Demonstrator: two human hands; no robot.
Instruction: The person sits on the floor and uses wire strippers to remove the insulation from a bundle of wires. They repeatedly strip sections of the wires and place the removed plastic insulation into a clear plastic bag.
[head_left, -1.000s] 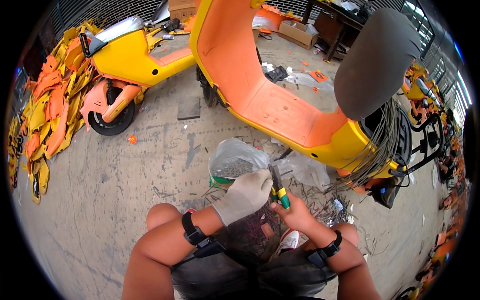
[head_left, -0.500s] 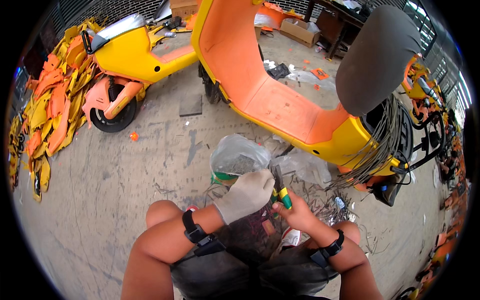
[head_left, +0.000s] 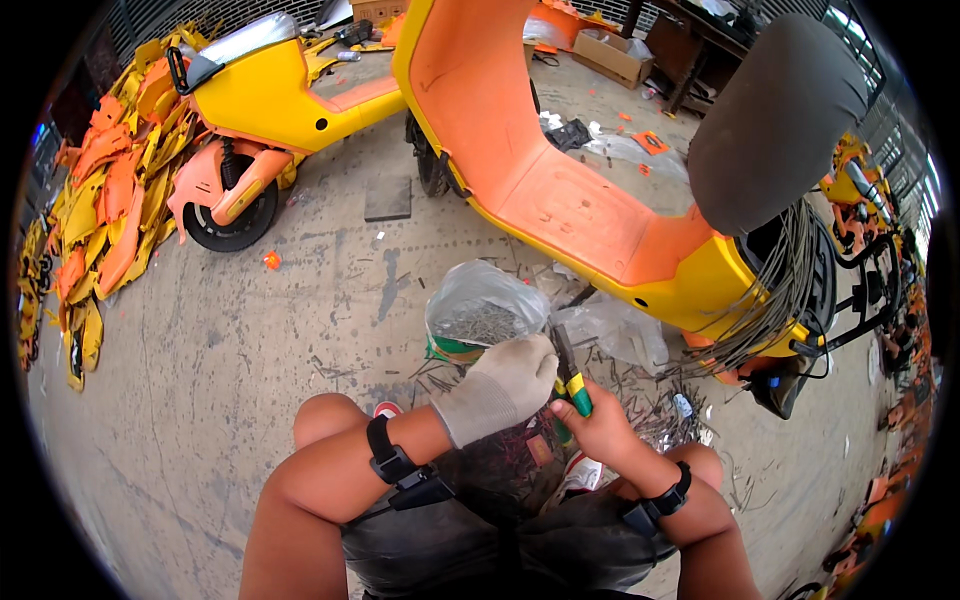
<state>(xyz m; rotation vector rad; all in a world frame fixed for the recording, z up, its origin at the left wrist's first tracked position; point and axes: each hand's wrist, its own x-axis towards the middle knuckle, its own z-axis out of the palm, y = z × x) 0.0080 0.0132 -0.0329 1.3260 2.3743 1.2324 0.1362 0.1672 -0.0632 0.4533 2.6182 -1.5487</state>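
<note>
My right hand (head_left: 605,425), bare, is closed round the green and yellow handles of a pair of pliers (head_left: 578,394). Their dark jaws point up and away, beside the fingers of my left hand (head_left: 497,392). That hand wears a pale grey work glove and is closed; whatever it pinches is hidden. Just beyond it stands a green tub (head_left: 455,350) lined with a clear plastic bag (head_left: 458,290), with many short grey pieces (head_left: 482,322) inside.
A yellow and orange scooter (head_left: 560,200) stands ahead, with a bundle of grey cables (head_left: 775,285) hanging over its rear. Cut scraps (head_left: 675,415) litter the floor at right. Another scooter (head_left: 260,95) and heaped body panels (head_left: 110,200) stand far left.
The head view has shifted slightly, so more of the tub's contents shows. The pliers' handles look farther apart. Both hands stay close together, the left still closed by the jaws.
</note>
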